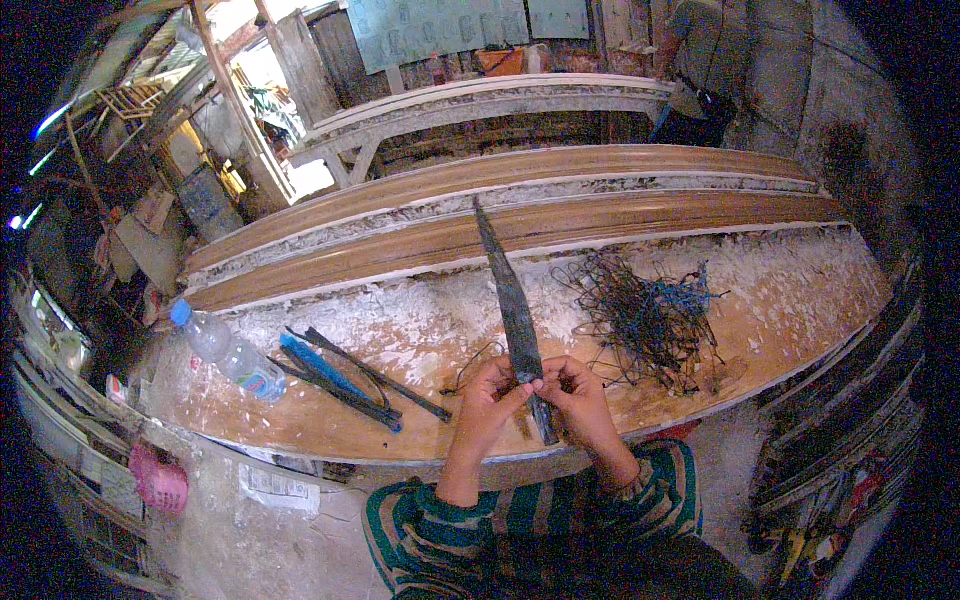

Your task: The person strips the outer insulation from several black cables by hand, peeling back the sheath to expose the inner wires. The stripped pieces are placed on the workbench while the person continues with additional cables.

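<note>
Striped top (545, 515) worn, seen at lower centre of frame. Dark green and beige-tan bands noted, broken up by darker ones; stripes run roughly up-down across the front, bent round on the sleeves. Left sleeve (425, 535) and right sleeve (672, 485) loosely cut, fabric bunched and creased, ended at the forearms. Left hand (490, 395) and right hand (578, 397) left bare. Bottom edge of frame heavily shadowed; clothing there blurred into near-black, details can't be made out.
</note>
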The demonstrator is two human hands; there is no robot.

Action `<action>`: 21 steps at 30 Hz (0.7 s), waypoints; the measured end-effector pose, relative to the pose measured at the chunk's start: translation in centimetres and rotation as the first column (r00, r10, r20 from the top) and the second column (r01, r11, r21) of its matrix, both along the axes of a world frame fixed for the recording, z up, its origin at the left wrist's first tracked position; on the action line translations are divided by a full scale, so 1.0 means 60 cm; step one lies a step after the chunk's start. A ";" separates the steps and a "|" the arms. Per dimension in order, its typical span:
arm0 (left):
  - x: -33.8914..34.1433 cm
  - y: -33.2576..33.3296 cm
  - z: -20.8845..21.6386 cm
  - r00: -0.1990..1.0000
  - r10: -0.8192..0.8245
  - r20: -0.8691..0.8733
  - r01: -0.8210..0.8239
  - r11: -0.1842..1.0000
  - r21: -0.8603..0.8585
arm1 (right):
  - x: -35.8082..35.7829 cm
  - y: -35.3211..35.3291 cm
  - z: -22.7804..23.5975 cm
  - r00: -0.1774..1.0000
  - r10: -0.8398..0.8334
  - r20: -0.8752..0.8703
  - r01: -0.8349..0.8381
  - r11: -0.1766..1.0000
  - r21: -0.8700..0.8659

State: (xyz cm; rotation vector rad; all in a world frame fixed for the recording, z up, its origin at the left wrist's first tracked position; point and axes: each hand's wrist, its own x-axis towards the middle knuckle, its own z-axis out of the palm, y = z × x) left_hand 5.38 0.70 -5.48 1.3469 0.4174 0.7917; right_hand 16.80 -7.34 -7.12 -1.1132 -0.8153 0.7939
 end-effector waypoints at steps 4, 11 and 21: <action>-0.002 0.006 -0.012 1.000 -0.001 -0.025 0.001 1.000 -0.013 | -0.003 -0.001 0.006 0.999 -0.015 -0.044 0.015 1.000 0.000; -0.001 0.005 -0.019 0.998 0.062 -0.017 -0.060 0.993 0.106 | -0.003 -0.003 0.010 0.997 -0.038 -0.064 0.036 0.999 -0.031; -0.003 0.001 -0.007 0.981 0.168 -0.093 -0.154 0.979 0.134 | -0.006 -0.004 0.017 0.997 0.067 0.047 -0.065 0.997 -0.045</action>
